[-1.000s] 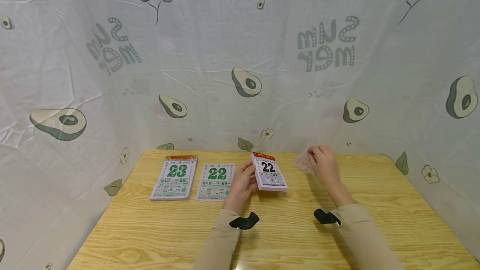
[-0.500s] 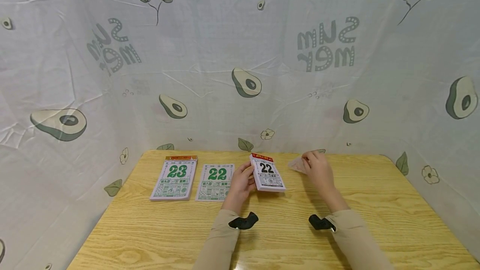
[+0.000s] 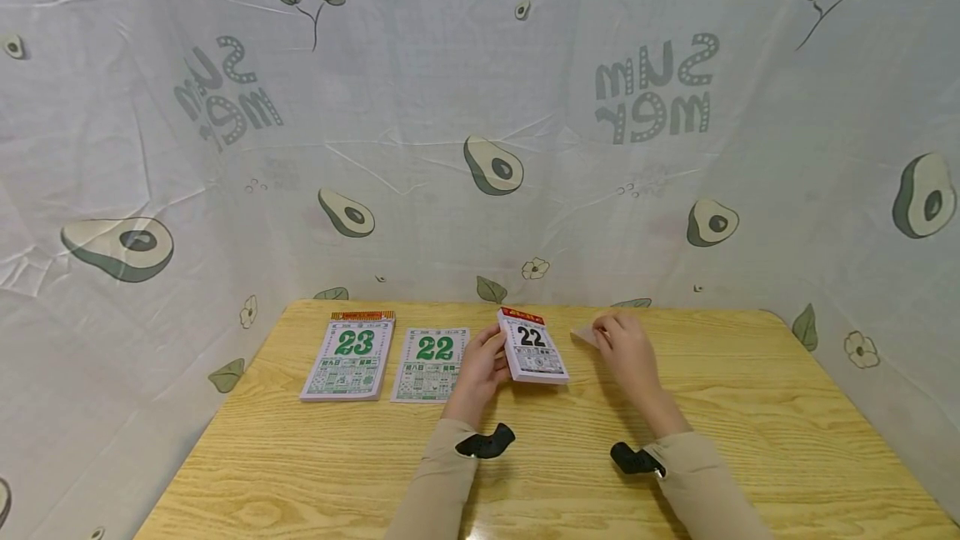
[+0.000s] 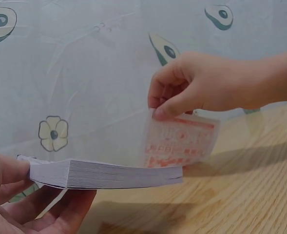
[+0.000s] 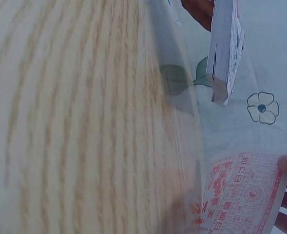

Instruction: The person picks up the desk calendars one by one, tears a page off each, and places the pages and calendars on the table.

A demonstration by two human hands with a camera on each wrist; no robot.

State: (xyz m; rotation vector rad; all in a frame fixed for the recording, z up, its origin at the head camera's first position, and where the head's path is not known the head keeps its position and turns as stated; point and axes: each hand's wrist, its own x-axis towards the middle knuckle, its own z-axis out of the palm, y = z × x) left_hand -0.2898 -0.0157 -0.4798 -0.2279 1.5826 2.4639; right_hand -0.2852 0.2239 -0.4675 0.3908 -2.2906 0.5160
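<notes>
In the head view my left hand point(image 3: 480, 369) grips a thick tear-off calendar point(image 3: 534, 350) by its left side. The pad has a red header and a black 22, and it is tilted up off the table. To its right, my right hand point(image 3: 627, 350) pinches a thin loose calendar page point(image 4: 181, 139) at one edge between thumb and fingers. Red print shows on this page in both wrist views. A gap separates the page from the pad in the right wrist view, where the pad's block of page edges point(image 5: 225, 48) faces the camera.
At the left of the wooden table point(image 3: 547, 482) lies another tear-off calendar point(image 3: 349, 361) with a green 23. Beside it is a single page point(image 3: 427, 369) with a green 22, partly overlapped by my left hand. A printed curtain point(image 3: 420, 215) hangs behind the table.
My right hand has moved left and a little lower with the loose page, nearer to the calendar pad. My left hand and the pad have shifted slightly left.
</notes>
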